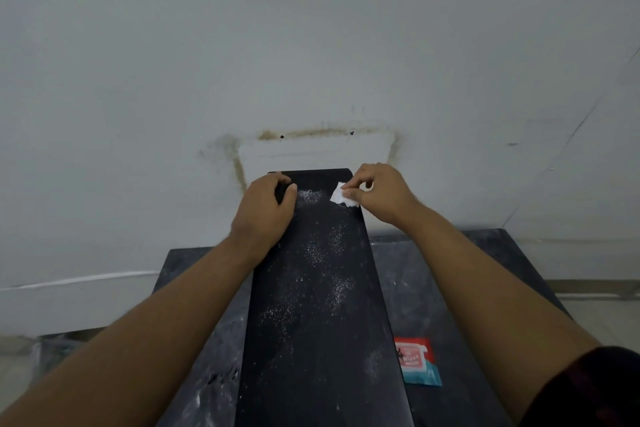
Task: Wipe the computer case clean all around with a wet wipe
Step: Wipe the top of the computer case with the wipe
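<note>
Black and dust-speckled, the computer case (311, 305) stands on the table (467, 270), left hand (265, 213) gripping its far edge, right hand (382, 198) pinching the wet wipe (341, 197) at the far corner, a wad so small it may only smear grit.

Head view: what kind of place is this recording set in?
Probably a bare indoor utility or storage room: a stained white wall, a dusty dark table holding the case, and pale floor beyond.
</note>
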A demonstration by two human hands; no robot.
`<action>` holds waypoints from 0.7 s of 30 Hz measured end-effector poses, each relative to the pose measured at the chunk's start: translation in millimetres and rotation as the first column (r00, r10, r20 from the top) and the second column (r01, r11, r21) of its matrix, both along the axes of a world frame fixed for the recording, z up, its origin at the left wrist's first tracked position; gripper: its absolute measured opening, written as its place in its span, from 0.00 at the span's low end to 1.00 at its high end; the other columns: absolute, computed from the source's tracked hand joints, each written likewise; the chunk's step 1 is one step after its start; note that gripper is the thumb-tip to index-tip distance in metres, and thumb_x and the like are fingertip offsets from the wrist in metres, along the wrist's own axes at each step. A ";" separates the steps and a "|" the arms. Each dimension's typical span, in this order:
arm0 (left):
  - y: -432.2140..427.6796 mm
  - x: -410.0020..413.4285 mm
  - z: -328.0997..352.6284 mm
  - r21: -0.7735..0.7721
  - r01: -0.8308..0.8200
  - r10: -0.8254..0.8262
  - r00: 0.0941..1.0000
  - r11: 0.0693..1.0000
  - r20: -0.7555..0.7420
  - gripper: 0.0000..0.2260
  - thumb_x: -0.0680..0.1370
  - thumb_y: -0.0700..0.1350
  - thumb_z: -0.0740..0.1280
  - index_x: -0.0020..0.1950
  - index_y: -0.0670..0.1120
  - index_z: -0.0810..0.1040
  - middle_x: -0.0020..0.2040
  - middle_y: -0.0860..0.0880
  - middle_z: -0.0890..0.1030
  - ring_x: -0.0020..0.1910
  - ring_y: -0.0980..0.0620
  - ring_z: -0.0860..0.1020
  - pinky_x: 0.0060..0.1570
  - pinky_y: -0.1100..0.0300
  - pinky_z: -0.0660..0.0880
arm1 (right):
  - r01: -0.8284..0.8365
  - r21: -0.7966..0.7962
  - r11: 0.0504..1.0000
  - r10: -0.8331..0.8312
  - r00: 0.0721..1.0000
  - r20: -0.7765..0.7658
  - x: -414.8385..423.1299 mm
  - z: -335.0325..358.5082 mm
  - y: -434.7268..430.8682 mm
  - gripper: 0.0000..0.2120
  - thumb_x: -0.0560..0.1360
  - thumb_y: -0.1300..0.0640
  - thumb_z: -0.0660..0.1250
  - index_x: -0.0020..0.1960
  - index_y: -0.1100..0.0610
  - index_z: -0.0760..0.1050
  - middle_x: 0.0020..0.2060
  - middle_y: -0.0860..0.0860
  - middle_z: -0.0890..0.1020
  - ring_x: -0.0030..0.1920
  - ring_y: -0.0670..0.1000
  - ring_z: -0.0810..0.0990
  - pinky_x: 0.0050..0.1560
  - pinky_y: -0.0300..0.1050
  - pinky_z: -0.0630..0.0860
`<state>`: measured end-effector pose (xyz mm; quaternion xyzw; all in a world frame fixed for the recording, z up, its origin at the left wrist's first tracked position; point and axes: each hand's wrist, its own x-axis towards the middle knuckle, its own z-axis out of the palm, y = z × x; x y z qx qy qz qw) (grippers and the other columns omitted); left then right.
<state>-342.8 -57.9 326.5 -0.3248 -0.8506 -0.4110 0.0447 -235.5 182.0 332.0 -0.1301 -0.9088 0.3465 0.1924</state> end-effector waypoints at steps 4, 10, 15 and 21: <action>0.9 0.7 0.7 -0.012 -0.016 0.016 1.000 1.000 0.000 0.11 0.85 0.53 0.64 0.62 0.50 0.81 0.53 0.55 0.82 0.53 0.56 0.78 0.51 0.62 0.72 | 0.056 0.060 0.997 -0.056 0.998 -0.008 0.1 4.7 3.4 0.02 0.77 0.52 0.78 0.49 0.45 0.89 0.44 0.39 0.83 0.49 0.41 0.76 0.47 0.37 0.67; 1.1 0.7 0.4 -0.021 -0.033 0.033 0.999 0.999 0.005 0.12 0.84 0.55 0.66 0.63 0.50 0.81 0.55 0.54 0.81 0.53 0.57 0.77 0.47 0.69 0.67 | -0.069 0.021 0.997 0.066 0.994 0.091 -3.7 15.9 -1.0 0.02 0.74 0.54 0.80 0.46 0.48 0.89 0.42 0.41 0.84 0.43 0.44 0.80 0.46 0.42 0.72; -0.2 2.3 -0.3 -0.009 -0.041 0.041 0.999 0.999 0.021 0.13 0.84 0.55 0.66 0.64 0.50 0.80 0.56 0.54 0.81 0.54 0.56 0.77 0.51 0.62 0.70 | -0.057 0.097 0.994 0.048 0.995 0.092 -4.1 19.1 -4.5 0.02 0.76 0.54 0.79 0.46 0.47 0.89 0.43 0.40 0.84 0.45 0.39 0.79 0.47 0.38 0.71; 0.9 2.4 0.1 -0.007 -0.051 0.051 0.999 0.999 0.017 0.13 0.84 0.55 0.67 0.65 0.49 0.80 0.58 0.54 0.80 0.56 0.57 0.75 0.54 0.64 0.69 | 0.042 0.169 0.985 -0.050 0.998 0.048 -4.1 17.8 -5.4 0.01 0.76 0.50 0.78 0.47 0.44 0.88 0.44 0.40 0.84 0.48 0.43 0.79 0.50 0.45 0.73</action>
